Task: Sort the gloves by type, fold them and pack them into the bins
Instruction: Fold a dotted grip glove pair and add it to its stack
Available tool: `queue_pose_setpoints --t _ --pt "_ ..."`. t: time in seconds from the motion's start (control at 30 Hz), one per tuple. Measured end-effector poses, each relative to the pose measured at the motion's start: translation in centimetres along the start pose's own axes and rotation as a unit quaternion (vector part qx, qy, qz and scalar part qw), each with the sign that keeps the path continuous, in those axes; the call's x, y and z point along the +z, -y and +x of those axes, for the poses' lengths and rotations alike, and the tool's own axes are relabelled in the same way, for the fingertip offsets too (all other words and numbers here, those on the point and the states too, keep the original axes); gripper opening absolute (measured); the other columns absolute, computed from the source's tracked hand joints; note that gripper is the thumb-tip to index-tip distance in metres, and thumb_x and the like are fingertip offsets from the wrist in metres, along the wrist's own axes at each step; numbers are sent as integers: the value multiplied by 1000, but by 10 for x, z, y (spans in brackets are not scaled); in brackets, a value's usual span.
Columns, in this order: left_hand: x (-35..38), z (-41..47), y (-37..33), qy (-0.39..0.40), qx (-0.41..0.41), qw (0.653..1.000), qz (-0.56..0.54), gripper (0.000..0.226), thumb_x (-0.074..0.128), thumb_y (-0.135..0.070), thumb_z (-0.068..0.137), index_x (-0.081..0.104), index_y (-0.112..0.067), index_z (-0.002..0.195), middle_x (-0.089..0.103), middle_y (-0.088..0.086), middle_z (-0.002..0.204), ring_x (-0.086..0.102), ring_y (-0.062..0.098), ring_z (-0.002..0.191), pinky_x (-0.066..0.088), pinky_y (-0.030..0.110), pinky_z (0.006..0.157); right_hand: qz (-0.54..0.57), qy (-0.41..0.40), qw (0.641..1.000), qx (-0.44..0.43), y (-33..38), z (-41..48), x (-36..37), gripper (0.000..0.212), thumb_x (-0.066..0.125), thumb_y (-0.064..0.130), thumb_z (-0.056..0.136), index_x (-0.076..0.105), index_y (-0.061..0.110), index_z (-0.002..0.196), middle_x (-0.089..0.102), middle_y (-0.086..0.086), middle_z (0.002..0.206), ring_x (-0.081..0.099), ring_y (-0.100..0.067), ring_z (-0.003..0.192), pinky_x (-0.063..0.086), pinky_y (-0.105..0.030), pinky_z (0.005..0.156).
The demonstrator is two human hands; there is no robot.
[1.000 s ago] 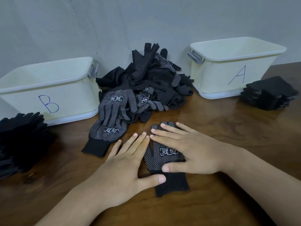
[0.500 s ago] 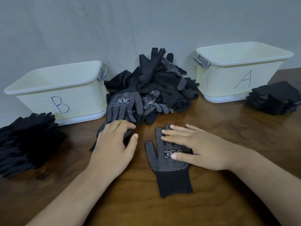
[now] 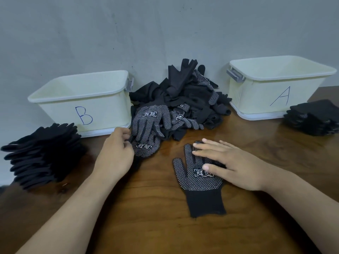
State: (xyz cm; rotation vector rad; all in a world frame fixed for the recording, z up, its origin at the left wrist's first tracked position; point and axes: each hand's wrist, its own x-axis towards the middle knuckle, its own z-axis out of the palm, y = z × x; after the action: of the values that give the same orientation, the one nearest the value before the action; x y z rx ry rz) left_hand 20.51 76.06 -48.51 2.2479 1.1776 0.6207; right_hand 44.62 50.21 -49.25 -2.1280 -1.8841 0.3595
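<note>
The right hand (image 3: 233, 165) lies flat, pinning a dotted glove (image 3: 198, 180) on the bench (image 3: 165, 231). The left hand (image 3: 115, 156) pinches its likely mate (image 3: 146, 146) at the edge of the pile (image 3: 183, 99); draw it out slowly, so neighbours stay put.

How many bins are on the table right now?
2. Bin B stands at the left by the wall and bin A at the right, with the loose glove pile between them. No other bin shows, though the pile could hide something small.
</note>
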Motion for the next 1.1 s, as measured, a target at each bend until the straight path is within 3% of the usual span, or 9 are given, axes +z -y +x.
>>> queue_pose_setpoints --t 0.1,0.2,0.33,0.47,0.57,0.67,0.8,0.93,1.1 --pt "-11 3 3 49 -30 996 68 23 56 -30 99 52 -27 122 67 -1 120 60 26 120 47 40 99 3 -3 1000 8 -2 -1 2 54 36 65 107 34 53 160 14 42 167 -5 15 156 8 -41 134" --pt "-18 1 4 99 -44 988 114 61 75 -63 84 53 -24 125 60 0 119 60 25 117 49 43 100 -2 -7 1000 11 -3 1 5 54 37 65 107 35 54 160 15 41 167 -4 15 156 9 -42 134" --pt "-17 1 8 109 -23 986 126 70 75 -73 74 54 -26 122 58 -2 118 59 23 115 50 45 101 -2 -15 1000 14 -4 2 5 53 38 65 107 36 54 159 17 40 167 -3 15 156 9 -41 134" --pt "-10 -1 7 62 9 987 145 60 71 -65 85 57 -28 130 54 0 126 52 25 126 46 46 107 -10 -21 1000 11 -5 1 7 53 40 64 107 36 54 159 18 40 167 -2 15 156 8 -39 134" --pt "-1 -7 -1 -10 65 982 176 43 67 -54 92 61 -26 125 55 2 122 49 30 121 47 47 102 5 -38 999 16 -6 3 8 55 41 65 105 38 53 158 21 38 167 1 15 156 10 -38 134" --pt "10 -16 -10 -40 145 980 129 34 68 -44 95 64 -26 123 58 0 122 51 29 119 47 47 98 3 -98 995 25 -10 11 9 56 39 69 106 43 49 158 23 33 169 4 11 158 16 -43 133" --pt "27 -22 -15 -23 247 963 100 47 55 -48 97 58 -30 140 49 -6 153 40 21 147 41 48 118 -83 -160 983 42 -10 33 2 59 36 67 106 42 43 159 19 27 173 -2 2 162 17 -47 132" --pt "38 -20 -16 33 231 963 132 60 40 -58 105 35 -38 162 19 -12 175 7 12 163 16 44 131 -119 -221 964 85 -10 61 -17 55 45 60 107 43 41 159 24 15 174 6 -11 164 13 -49 133" --pt "39 -12 -14 72 182 973 123 64 38 -60 107 24 -40 166 12 -17 176 3 8 163 12 43 132 -75 -306 934 170 -29 101 -48 58 48 57 105 43 37 159 29 -8 173 15 -31 162 21 -54 130"
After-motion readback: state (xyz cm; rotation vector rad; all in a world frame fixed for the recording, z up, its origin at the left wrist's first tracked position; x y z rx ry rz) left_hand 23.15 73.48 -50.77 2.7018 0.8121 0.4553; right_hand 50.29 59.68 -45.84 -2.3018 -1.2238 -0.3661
